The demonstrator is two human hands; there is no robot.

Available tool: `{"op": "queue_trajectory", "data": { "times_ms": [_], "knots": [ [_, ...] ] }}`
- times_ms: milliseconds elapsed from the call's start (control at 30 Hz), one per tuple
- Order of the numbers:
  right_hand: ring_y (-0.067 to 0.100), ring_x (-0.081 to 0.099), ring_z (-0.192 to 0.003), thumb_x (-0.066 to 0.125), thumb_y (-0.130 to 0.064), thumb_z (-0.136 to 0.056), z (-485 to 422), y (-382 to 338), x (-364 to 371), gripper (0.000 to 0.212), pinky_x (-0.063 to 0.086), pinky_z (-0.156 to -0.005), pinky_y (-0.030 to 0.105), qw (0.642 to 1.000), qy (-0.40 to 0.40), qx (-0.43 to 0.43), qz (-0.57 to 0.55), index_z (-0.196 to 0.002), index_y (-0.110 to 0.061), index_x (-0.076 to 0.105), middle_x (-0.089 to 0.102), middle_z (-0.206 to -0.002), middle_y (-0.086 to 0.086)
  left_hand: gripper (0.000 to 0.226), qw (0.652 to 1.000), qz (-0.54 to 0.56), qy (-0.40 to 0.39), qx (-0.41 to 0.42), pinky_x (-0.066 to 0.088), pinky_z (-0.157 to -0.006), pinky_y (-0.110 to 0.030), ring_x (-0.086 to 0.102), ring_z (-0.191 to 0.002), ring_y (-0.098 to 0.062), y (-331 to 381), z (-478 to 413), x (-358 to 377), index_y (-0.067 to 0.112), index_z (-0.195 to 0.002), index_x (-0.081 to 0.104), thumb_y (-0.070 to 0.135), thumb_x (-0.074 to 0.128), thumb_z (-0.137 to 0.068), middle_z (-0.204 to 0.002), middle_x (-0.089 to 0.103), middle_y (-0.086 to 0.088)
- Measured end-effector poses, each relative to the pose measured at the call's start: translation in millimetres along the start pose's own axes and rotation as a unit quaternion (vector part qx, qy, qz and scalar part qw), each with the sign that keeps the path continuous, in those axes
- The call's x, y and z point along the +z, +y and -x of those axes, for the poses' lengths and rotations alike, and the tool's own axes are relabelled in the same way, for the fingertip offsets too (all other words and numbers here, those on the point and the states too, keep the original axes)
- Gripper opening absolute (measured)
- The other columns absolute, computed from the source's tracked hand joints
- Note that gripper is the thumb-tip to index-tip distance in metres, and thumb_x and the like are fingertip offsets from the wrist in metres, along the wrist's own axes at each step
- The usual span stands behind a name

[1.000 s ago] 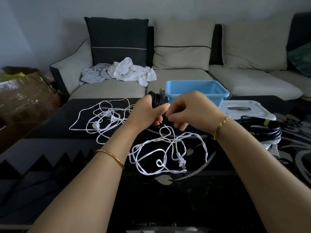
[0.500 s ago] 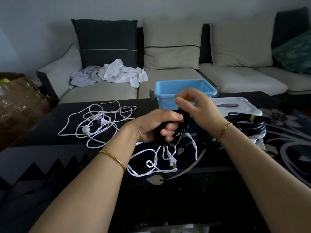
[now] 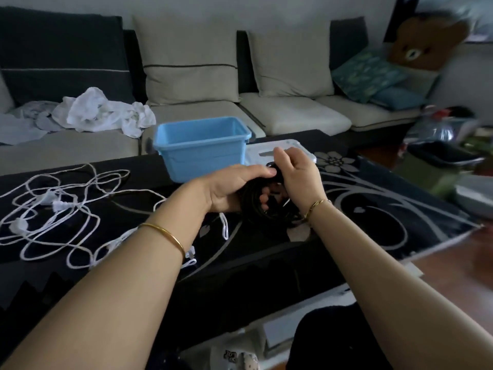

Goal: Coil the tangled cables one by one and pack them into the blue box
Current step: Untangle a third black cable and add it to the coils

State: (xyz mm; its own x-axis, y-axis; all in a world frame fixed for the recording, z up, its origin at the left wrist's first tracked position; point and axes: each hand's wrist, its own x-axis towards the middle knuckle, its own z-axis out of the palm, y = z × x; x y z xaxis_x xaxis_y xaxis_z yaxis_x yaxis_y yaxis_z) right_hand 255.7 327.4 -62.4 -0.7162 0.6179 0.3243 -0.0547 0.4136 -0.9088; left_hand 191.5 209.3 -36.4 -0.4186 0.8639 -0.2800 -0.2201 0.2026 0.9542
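Observation:
My left hand (image 3: 234, 188) grips a coiled black cable (image 3: 256, 206), thumb on top and fingers curled through the loops. My right hand (image 3: 298, 177) holds the same coil from the right side, fingers curled over its top. Both hands hover over the black table, just in front of the open blue box (image 3: 202, 148). A tangle of white cables (image 3: 61, 214) with plugs lies spread on the table to the left, and part of it runs under my left forearm.
A white lid (image 3: 288, 148) lies right of the box. The black patterned table (image 3: 373, 209) ends at the right, with wooden floor beyond. Behind stands a sofa (image 3: 293, 113) with crumpled white clothes (image 3: 98, 113). Bags and bins (image 3: 442, 153) sit at the far right.
The view has swung right, so everything shifted left. My hands carried the black coil rightward toward the lid, my right hand now closing over its top.

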Motion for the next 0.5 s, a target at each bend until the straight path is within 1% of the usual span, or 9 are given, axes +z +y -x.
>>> {"op": "queue_trajectory", "data": {
  "times_ms": [67,133,167,200,233,300,367,433,500],
  "knots": [
    [0.005,0.044,-0.059,0.049,-0.035,-0.093,-0.1,6.3,-13.5,0.032,0.039,-0.058,0.025,0.999,0.036,0.012,0.024,-0.065,-0.021,0.046,0.047,-0.063,-0.011,0.021,0.999,-0.013,0.045,0.008,0.049,-0.049,-0.022,0.05,-0.047,-0.011,0.4,-12.3,14.4,0.01,-0.082,0.061,0.023,0.052,-0.095,-0.058,0.055,-0.002],
    [0.007,0.042,-0.058,0.047,-0.034,-0.094,-2.4,9.9,-22.4,0.034,0.037,-0.055,0.023,0.997,0.061,0.025,0.043,-0.065,-0.017,0.044,0.044,-0.062,-0.008,0.019,0.993,-0.034,0.106,0.036,0.049,-0.049,-0.023,0.052,-0.047,-0.011,-1.2,-23.4,27.2,0.009,-0.083,0.065,0.025,0.058,-0.092,-0.061,0.06,-0.004],
    [0.009,0.04,-0.057,0.046,-0.034,-0.095,-3.8,11.0,-27.2,0.035,0.036,-0.053,0.022,0.995,0.072,0.03,0.057,-0.066,-0.014,0.042,0.043,-0.061,-0.006,0.02,0.989,-0.054,0.132,0.051,0.049,-0.052,-0.025,0.053,-0.049,-0.012,-2.5,-29.7,33.6,0.01,-0.083,0.067,0.027,0.061,-0.091,-0.063,0.063,-0.005],
    [0.01,0.038,-0.056,0.046,-0.035,-0.095,-5.4,13.2,-31.8,0.036,0.036,-0.053,0.022,0.994,0.081,0.034,0.065,-0.066,-0.013,0.04,0.041,-0.06,-0.004,0.022,0.984,-0.074,0.151,0.065,0.05,-0.057,-0.027,0.054,-0.051,-0.012,-4.3,-35.5,39.9,0.01,-0.084,0.069,0.03,0.063,-0.089,-0.066,0.065,-0.005],
    [0.012,0.036,-0.056,0.046,-0.036,-0.094,-7.1,15.1,-34.8,0.037,0.036,-0.055,0.025,0.994,0.086,0.033,0.065,-0.066,-0.013,0.038,0.039,-0.06,-0.004,0.024,0.979,-0.09,0.164,0.081,0.051,-0.061,-0.028,0.054,-0.053,-0.012,-5.8,-39.6,43.4,0.011,-0.084,0.071,0.034,0.064,-0.088,-0.067,0.067,-0.004],
    [0.013,0.036,-0.059,0.047,-0.038,-0.093,-10.5,19.9,-42.0,0.039,0.037,-0.061,0.032,0.995,0.087,0.031,0.039,-0.064,-0.015,0.036,0.038,-0.061,-0.004,0.028,0.975,-0.101,0.169,0.108,0.052,-0.063,-0.029,0.055,-0.052,-0.009,-8.3,-46.0,49.4,0.011,-0.081,0.07,0.038,0.066,-0.087,-0.065,0.068,0.0],
    [0.012,0.039,-0.06,0.047,-0.04,-0.093,-13.1,22.4,-50.4,0.04,0.038,-0.062,0.032,0.997,0.067,0.037,0.022,-0.063,-0.016,0.037,0.04,-0.062,-0.005,0.026,0.973,-0.099,0.164,0.127,0.051,-0.057,-0.027,0.054,-0.049,-0.007,-9.4,-50.1,52.8,0.01,-0.08,0.068,0.035,0.066,-0.088,-0.061,0.066,0.003],
    [0.015,0.046,-0.064,0.04,-0.043,-0.095,-17.5,23.3,-60.4,0.041,0.041,-0.065,0.034,0.997,0.034,0.063,-0.016,-0.066,-0.015,0.044,0.047,-0.065,-0.002,0.024,0.971,-0.089,0.175,0.137,0.048,-0.05,-0.024,0.052,-0.047,-0.008,-9.0,-53.4,52.7,0.011,-0.075,0.064,0.03,0.064,-0.09,-0.059,0.063,0.002],
    [0.02,0.054,-0.067,0.033,-0.04,-0.097,-22.3,26.7,-72.3,0.039,0.048,-0.066,0.038,0.991,0.032,0.108,-0.074,-0.076,-0.012,0.052,0.055,-0.071,0.002,0.027,0.966,-0.055,0.205,0.15,0.045,-0.043,-0.02,0.048,-0.043,-0.006,-7.4,-55.1,46.2,0.011,-0.069,0.059,0.024,0.062,-0.092,-0.059,0.057,-0.001]
  ]
}}
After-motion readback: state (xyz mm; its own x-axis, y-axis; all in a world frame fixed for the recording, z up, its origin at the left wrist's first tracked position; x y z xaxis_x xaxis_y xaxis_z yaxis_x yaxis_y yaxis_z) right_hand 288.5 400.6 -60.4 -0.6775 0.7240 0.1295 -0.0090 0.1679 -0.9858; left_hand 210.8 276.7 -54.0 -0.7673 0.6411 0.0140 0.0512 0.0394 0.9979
